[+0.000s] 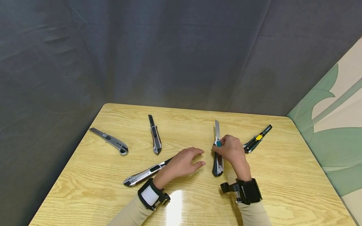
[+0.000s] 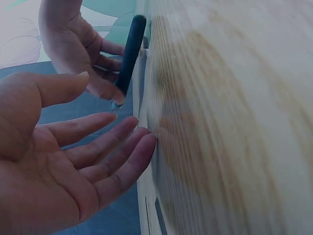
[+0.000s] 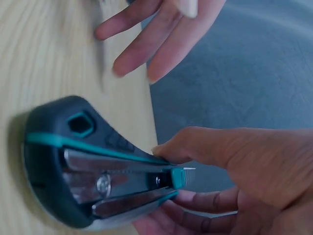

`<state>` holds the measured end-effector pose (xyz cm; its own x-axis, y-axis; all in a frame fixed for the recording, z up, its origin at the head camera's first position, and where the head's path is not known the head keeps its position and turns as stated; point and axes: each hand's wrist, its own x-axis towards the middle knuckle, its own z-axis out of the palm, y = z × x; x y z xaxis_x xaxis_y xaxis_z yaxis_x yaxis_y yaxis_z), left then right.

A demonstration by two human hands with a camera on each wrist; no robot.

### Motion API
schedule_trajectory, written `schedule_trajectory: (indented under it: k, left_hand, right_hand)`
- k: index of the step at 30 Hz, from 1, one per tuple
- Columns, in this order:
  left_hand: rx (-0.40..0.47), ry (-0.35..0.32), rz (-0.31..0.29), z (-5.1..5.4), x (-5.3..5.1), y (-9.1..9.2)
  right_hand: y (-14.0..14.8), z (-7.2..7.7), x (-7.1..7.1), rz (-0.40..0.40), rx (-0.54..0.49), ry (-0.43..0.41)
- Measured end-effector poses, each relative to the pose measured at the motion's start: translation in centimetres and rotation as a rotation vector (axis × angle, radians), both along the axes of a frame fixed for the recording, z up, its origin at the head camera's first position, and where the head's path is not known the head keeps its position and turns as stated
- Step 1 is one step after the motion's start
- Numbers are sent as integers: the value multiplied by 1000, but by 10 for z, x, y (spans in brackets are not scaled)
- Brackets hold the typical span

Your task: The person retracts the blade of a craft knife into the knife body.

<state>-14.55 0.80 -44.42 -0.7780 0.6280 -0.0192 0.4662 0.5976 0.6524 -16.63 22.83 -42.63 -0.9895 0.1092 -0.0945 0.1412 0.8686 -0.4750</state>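
My right hand [image 1: 232, 151] pinches a black and silver utility knife [image 1: 218, 165] by its sides, thumb and fingers close to the teal slider [image 1: 218, 143]. The blade [image 1: 217, 128] points away from me, bared beyond the handle. In the right wrist view, the rounded dark butt of the knife [image 3: 54, 147] is close to the wooden table. My left hand [image 1: 182, 162] hovers left of this knife, fingers loosely extended and apart from it. Beneath the left hand, partly hidden by it, lies a long silver and black utility knife [image 1: 142, 174].
On the wooden table [image 1: 282, 188] lie more utility knives: a grey one [image 1: 115, 142] at far left, a black and silver one [image 1: 156, 139] at back left, and a black one with a yellow slider [image 1: 255, 139] right of my right hand. A dark curtain [image 1: 175, 56] hangs behind.
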Motion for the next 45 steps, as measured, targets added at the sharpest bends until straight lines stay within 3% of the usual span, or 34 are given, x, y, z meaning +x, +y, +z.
schedule_trajectory:
  k: [8, 17, 29, 34, 40, 45]
  left_hand:
    - [207, -199, 0, -7, -6, 2]
    - [385, -392, 36, -3, -4, 3]
    - [616, -585, 73, -7, -5, 6]
    - [719, -615, 96, -4, -6, 6]
    - [813, -598, 173, 2, -8, 4]
    - [860, -588, 205, 4, -8, 4]
  right_hand:
    - [-15, 15, 1, 3, -39, 138]
    - [-30, 31, 7, -4, -93, 269]
    - [-45, 41, 8, -43, -160, 373]
    - [-56, 47, 6, -59, -176, 432]
    - [-65, 51, 2, -67, -201, 504]
    - [-62, 47, 1, -28, -309, 467]
